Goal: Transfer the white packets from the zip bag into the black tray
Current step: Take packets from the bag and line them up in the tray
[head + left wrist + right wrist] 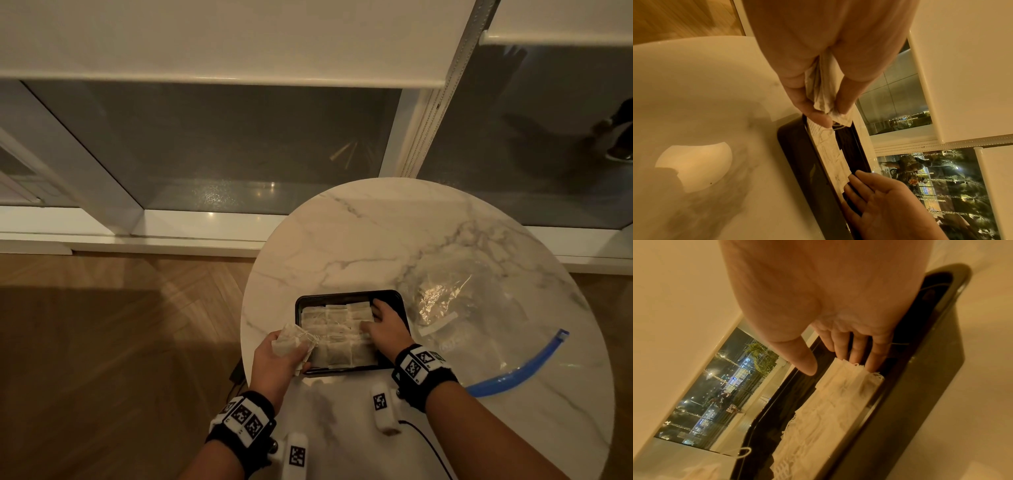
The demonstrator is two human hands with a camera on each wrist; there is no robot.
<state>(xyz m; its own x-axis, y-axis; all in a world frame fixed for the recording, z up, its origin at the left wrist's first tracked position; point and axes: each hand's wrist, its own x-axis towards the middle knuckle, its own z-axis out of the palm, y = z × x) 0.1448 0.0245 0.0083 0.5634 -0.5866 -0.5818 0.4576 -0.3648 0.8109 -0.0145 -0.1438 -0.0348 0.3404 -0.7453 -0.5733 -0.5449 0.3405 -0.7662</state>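
A black tray (400, 301) sits on the round marble table (359, 240), holding rows of white packets (337, 334). My left hand (274, 356) hovers at the tray's near left corner and grips a small bunch of white packets (291, 341), pinched between thumb and fingers (803, 91) in the left wrist view. My right hand (385, 323) lies over the tray's right side with straight fingers (855, 352) touching the end of the packet row (846, 386). The clear zip bag (455, 308) lies flat to the right of the tray, its blue zip strip (524, 368) curving along the near edge.
The table's left edge (245, 329) runs close beside the tray, with wooden floor (102, 342) below. A window and white sill (171, 233) stand behind the table. A black cable (428, 442) trails over the near part of the table.
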